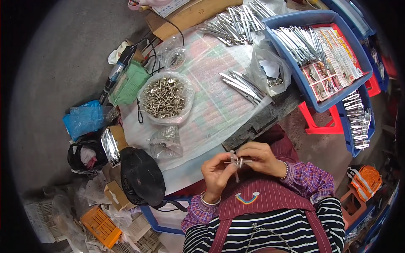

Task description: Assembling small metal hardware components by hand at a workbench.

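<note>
Close to my apron, my left hand [216,173] and my right hand [265,158] meet, fingers closed in a pinch. Between them is a small pale, cross-like piece with shiny metal bits [237,162]; its exact kind is too small to make out. On the table beyond, a white-lined bowl [190,86] is full of metal screw-like pins [165,98]. Beside it sits a clear plastic bag [166,142] with small parts. Several long silver metal strips [242,86] lie at the table's right edge, by another bag of small parts [270,74].
A blue tray [322,103] of silver strips stands at the right on a red stool [322,124]. More strips [236,23] are heaped at the far edge. A power screwdriver [118,69], a green basket [130,84] and a black cap [142,177] are at the left.
</note>
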Tool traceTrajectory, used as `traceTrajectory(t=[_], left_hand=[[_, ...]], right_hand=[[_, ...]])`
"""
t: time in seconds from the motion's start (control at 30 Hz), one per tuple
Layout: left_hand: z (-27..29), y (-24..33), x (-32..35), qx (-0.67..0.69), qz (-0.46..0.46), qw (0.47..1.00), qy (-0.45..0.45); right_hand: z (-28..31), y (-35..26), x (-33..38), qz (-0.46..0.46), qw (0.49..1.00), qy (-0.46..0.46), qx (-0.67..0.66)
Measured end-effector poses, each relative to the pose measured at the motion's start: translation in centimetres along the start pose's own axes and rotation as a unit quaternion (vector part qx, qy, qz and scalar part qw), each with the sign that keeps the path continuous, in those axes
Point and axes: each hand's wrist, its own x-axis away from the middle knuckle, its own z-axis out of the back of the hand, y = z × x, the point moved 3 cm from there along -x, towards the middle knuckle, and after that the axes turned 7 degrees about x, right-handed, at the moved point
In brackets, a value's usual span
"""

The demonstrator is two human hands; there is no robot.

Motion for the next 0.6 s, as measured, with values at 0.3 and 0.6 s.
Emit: traceTrajectory(t=[0.3, 0.6], left_hand=[[0.6, -0.6, -0.2, -0.085, 0.034, 0.987, -0.136], [0.4, -0.7, -1.2, -0.143, -0.157, 0.977, -0.004]], right_hand=[[3.4, -2.8, -3.5, -0.108, 0.983, 0.120, -0.090], [-1.6, -0.6, 1.8, -0.288, 0.912, -0.099, -0.276]])
